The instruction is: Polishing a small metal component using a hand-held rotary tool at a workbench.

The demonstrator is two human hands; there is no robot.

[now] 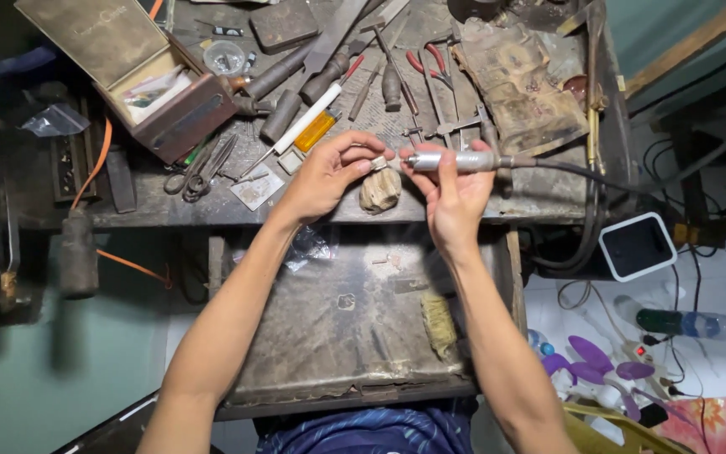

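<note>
My left hand (327,174) pinches a small silvery metal piece (378,162) between thumb and fingertips, just above a worn wooden bench peg (380,192) at the front edge of the workbench (212,206). My right hand (454,195) grips a metal rotary handpiece (455,160), its tip pointing left at the small piece. A dark cable (565,172) runs from the handpiece to the right and down.
Files, pliers (432,65), scissors (199,172) and a yellow-handled tool (314,132) litter the bench. An open brown box (157,92) stands at the back left. A pulled-out tray (346,336) lies under my arms. A white square device (637,245), plastic bottle (686,324) and wires lie on the floor at right.
</note>
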